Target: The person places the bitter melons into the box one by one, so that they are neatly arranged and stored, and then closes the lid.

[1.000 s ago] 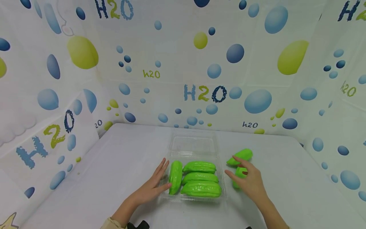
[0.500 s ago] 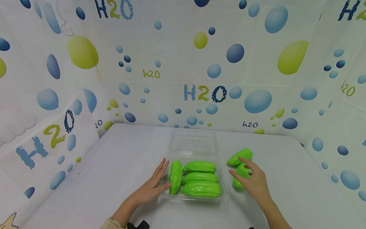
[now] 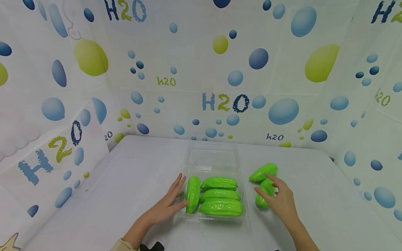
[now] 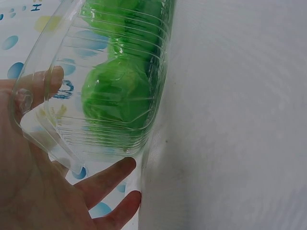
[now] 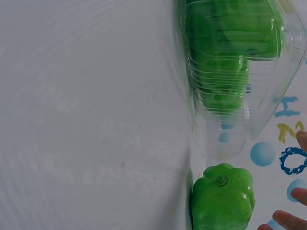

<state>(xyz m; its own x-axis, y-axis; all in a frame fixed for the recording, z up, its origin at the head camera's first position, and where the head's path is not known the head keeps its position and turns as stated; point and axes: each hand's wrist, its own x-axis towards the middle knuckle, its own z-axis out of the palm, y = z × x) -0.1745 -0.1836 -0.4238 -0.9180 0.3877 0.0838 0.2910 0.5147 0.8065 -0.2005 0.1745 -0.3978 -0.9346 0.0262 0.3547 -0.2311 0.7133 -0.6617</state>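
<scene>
A clear plastic box [image 3: 245,209] with its lid folded back holds several shiny green peppers [image 3: 221,208], one lying lengthwise on the left and the others crosswise. My left hand [image 3: 164,207] rests spread along the left side of this box, its thumb over the rim. To the right of the box, a loose green pepper [image 3: 264,199] lies on the table, partly covered by my right hand [image 3: 282,201], whose fingers are apart above it. In the right wrist view, the fingers stand clear of that pepper [image 5: 222,199]. Behind it lies a second loose pepper [image 3: 262,171].
The open lid [image 3: 213,158] lies flat behind the box on the white table [image 3: 150,157]. A white sheet [image 3: 188,45] printed with blue and green bubbles hangs at the back and sides.
My right hand has shifted slightly to the right, uncovering more of the nearer loose pepper. The left hand and the box have stayed in place.
</scene>
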